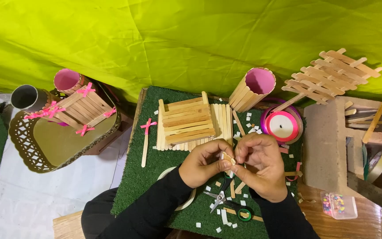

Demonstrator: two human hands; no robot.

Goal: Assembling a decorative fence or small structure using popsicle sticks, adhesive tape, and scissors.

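Observation:
My left hand (205, 163) and my right hand (261, 164) meet over a green turf mat (147, 172). Between the fingertips of both is a small piece of wooden craft stick (227, 158) with white tape on it. Just beyond the hands lies a flat panel of glued craft sticks (194, 121). Scissors with black and green handles (228, 201) lie under my wrists, among white tape scraps and short stick pieces. A roll of tape (169, 173) is partly hidden by my left forearm.
A stick cup with pink lining (253, 88) and a pink ribbon spool (282, 125) stand behind the mat. A stick lattice (332, 75) rests on a block at the right. A gold tray (54, 139) with a bowed stick piece is at the left. A bead box (340, 205) sits at the lower right.

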